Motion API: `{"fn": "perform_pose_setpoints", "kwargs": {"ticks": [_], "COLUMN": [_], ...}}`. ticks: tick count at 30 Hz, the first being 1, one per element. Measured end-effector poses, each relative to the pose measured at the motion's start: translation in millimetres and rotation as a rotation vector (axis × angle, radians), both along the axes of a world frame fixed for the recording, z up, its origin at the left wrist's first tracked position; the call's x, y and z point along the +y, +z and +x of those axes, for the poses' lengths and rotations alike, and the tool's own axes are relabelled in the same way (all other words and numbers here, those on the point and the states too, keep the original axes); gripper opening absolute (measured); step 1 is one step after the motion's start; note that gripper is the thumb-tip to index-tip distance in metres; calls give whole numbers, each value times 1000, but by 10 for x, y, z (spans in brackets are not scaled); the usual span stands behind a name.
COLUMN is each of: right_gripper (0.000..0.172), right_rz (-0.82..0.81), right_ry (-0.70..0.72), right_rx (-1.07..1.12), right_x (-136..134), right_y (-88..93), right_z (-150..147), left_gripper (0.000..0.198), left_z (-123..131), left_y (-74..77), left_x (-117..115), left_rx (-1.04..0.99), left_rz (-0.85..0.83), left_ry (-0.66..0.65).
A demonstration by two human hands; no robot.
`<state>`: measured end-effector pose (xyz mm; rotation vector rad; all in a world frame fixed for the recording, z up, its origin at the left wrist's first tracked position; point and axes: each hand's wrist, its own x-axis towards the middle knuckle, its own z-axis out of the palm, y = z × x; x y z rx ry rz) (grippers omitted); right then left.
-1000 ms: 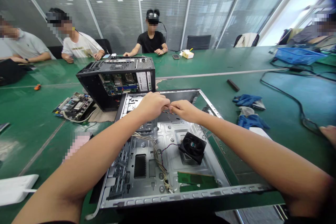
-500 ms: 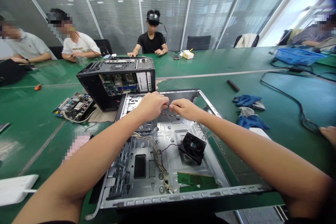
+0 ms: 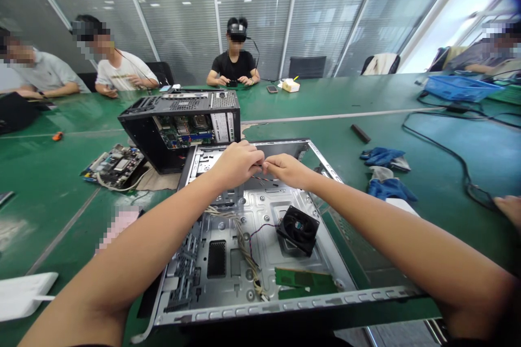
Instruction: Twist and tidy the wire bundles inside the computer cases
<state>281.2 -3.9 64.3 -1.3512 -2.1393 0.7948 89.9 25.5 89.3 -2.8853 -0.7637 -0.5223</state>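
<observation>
Over the far end of an open metal computer case (image 3: pixel 228 295), my left hand (image 3: pixel 241 162) and my right hand (image 3: pixel 288 169) meet fingertip to fingertip, both closed in a pinch. A thin twisted cable (image 3: pixel 264 178) with red, white and dark strands runs out at their fingers; its end is hidden by them. Below lies a black cooling fan (image 3: pixel 299 230) with a purple lead, tilted on the case floor. Green memory modules (image 3: pixel 303 278) rest near the front rim. A beige cable bundle (image 3: pixel 244 246) runs along the left inside.
Behind the case stands a second black computer tower (image 3: pixel 183 119), its motherboard showing. A loose circuit board (image 3: pixel 116 165) lies to its left. Blue gloves (image 3: pixel 388 187), a dark bar (image 3: pixel 360 133), black cables (image 3: pixel 451 146) and a blue basket (image 3: pixel 462 88) are on the right. Several people sit around the table.
My fingertips have drawn slightly closer together over the cable. Across the table, a person in black has brought both hands together around a small dark thing.
</observation>
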Motion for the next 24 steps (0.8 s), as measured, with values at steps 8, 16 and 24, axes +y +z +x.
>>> {"fn": "perform_pose_setpoints", "kwargs": {"ticks": [8, 16, 24], "right_gripper": [25, 16, 18], "right_rz": [-14, -62, 67], "right_ry": [45, 36, 0], "right_rx": [46, 33, -96], "right_x": [1, 4, 23], "right_y": [-6, -7, -33], "right_z": [-8, -7, -4], "left_gripper": [13, 12, 8], "left_z": [4, -1, -7], "left_y": [-24, -59, -78], "left_x": [6, 41, 62], "left_rx": [66, 79, 92], "left_rz": [54, 16, -13], "left_ry": [85, 110, 99]}}
